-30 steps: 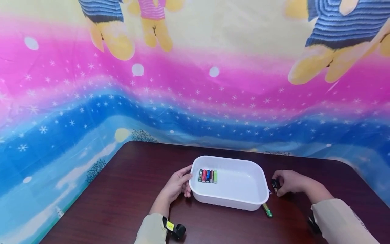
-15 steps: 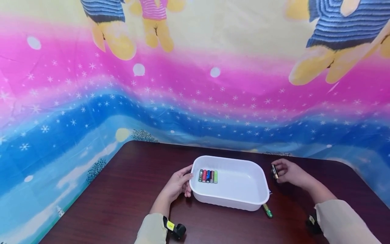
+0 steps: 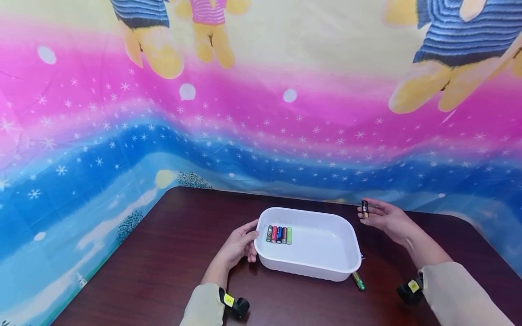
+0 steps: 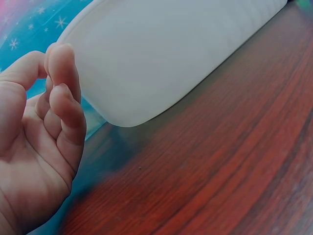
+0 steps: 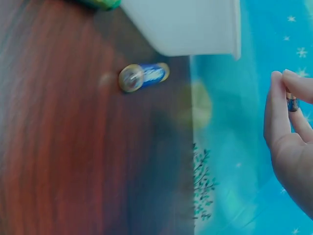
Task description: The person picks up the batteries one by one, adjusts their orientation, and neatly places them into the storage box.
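Note:
A white plastic basin [image 3: 322, 244] stands on the table, with several batteries [image 3: 279, 235] lying side by side in a row at its left end. My left hand [image 3: 238, 244] grips the basin's left rim, thumb on top and fingers on the outside. In the left wrist view, its fingertips are at the basin's corner. To the right of the basin, my right hand [image 3: 385, 219] is raised above the table. It pinches a black and gold battery [image 3: 364, 208], held nearly upright between thumb and fingers; in the right wrist view the fingers hide most of it.
A green battery [image 3: 359, 281] lies on the dark wooden table [image 3: 163, 271] by the basin's front right corner. In the right wrist view, a blue battery [image 5: 151, 75] with gold ends lies beside the basin. A printed cloth [image 3: 244, 113] hangs behind the table.
My right hand has lifted the black and gold battery off the table, moving up and away towards the back, and turned it more upright. The left hand keeps its grip on the basin.

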The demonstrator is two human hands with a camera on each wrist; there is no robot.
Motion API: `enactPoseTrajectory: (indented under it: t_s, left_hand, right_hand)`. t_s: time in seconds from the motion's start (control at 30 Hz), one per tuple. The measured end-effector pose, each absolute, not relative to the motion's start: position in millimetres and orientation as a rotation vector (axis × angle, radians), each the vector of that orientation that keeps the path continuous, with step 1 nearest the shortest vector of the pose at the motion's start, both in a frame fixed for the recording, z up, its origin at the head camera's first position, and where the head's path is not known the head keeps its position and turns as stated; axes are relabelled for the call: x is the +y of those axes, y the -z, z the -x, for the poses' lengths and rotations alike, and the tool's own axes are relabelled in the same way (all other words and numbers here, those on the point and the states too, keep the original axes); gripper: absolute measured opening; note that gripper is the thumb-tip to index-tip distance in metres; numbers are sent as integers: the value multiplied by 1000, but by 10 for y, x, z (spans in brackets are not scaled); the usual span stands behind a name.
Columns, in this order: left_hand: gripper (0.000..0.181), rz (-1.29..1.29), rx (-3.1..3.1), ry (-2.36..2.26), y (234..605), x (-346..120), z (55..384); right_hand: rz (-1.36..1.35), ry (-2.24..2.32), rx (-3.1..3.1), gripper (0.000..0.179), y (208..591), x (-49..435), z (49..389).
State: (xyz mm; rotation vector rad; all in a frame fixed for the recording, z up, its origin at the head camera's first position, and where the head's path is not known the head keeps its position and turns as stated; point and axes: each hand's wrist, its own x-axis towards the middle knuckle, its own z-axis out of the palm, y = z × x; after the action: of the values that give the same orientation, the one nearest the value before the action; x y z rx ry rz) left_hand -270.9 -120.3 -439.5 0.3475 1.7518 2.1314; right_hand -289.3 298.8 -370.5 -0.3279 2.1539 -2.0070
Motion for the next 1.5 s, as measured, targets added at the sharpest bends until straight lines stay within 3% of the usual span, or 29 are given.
enactPoseTrajectory:
  t_s: [0.17, 0.67, 1.5]
  left_hand:
    - [54, -329, 1744, -2145, 4501, -1206, 2768]
    - [55, -340, 1728, -2176, 4524, -1196, 2772]
    - [55, -324, 1736, -2176, 4509, -1193, 2770]
  right_hand:
    - [308, 1935, 2193, 77, 3571, 2880, 2907]
    - [325, 1763, 2174, 77, 3333, 2441, 3023]
    - [321, 1790, 2056, 77, 3473, 2021, 3391]
